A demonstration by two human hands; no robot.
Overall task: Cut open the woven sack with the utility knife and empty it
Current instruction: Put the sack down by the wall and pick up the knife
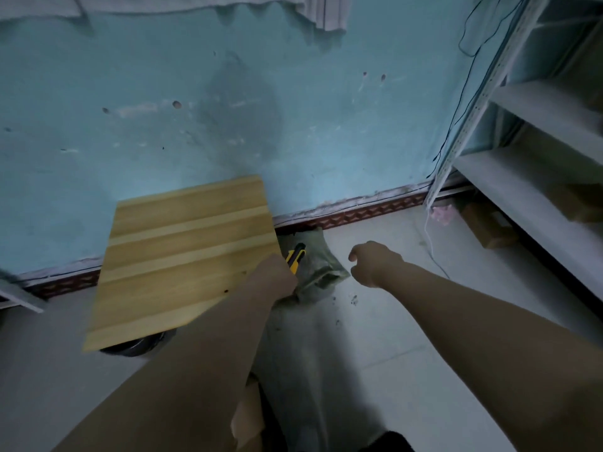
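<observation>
Step in hand, as judged: opening the far end of the sack. The left hand (pixel 277 277) is closed around the yellow-and-black plastic utility knife (pixel 297 256), whose body points away toward the wall. Blade tip not visible; cannot tell whether it touches the weave. The right hand (pixel 370 264) hovers loosely curled just right of the sack's end, grasping nothing.

To do it well: right hand should pinch the folded end and pull it taut, fingers kept clear of the cutting line; draw the blade shallow and away from the body so the contents are not slashed.

The long grey-green woven plastic sack (pixel 313 275) lies on the pale tiled floor (pixel 391 321), running from near the person to the far skirting, beside a tilted striped wooden board (pixel 182 256) on its left. Its far end is crumpled and folded over, the near length fairly flat
</observation>
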